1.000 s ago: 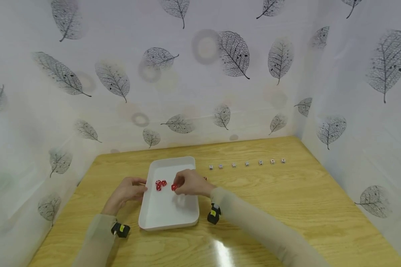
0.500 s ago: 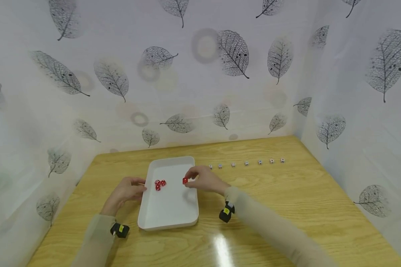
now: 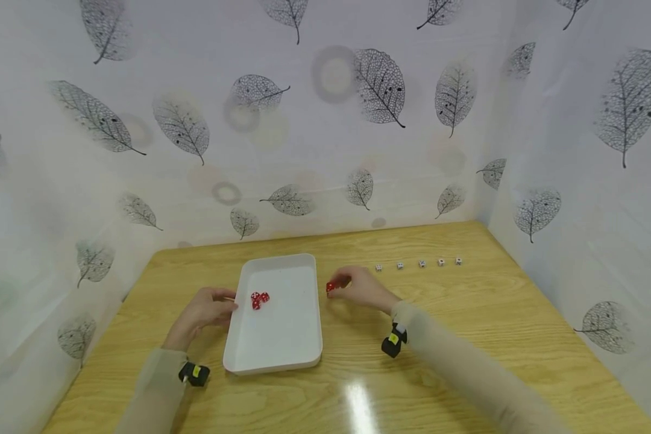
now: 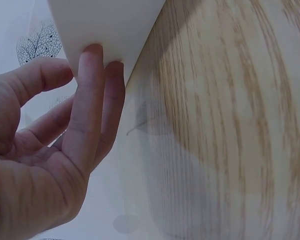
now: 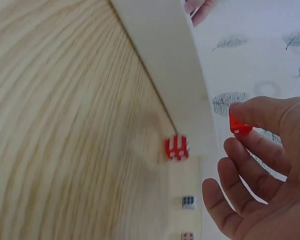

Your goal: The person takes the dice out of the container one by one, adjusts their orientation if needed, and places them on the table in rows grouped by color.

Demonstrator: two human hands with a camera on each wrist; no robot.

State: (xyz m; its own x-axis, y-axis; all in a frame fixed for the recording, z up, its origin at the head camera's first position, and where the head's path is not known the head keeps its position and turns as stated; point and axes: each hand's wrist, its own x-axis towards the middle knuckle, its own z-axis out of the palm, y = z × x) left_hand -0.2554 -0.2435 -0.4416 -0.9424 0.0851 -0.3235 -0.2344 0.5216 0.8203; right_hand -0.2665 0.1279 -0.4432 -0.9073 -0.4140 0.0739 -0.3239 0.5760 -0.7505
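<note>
My right hand (image 3: 362, 288) pinches a red die (image 5: 240, 124) between thumb and index finger, just right of the white tray (image 3: 293, 343). In the right wrist view, another red die (image 5: 177, 147) lies on the table close to the tray's side wall. Inside the tray, towards its left side, three red dice (image 3: 259, 300) sit clustered together. My left hand (image 3: 208, 310) is at the tray's left side; in the left wrist view its fingertips (image 4: 92, 52) touch the outer wall.
Several white dice (image 3: 422, 263) stand in a spaced row along the back right of the wooden table (image 3: 466, 337). A white die with dark pips (image 5: 189, 202) shows in the right wrist view. Leaf-printed sheeting (image 3: 314, 138) encloses the back and sides.
My right hand has carried the red die from above the tray rightward past its rim, now hiding the leftmost white dice in the head view. The left hand has stayed at the tray.
</note>
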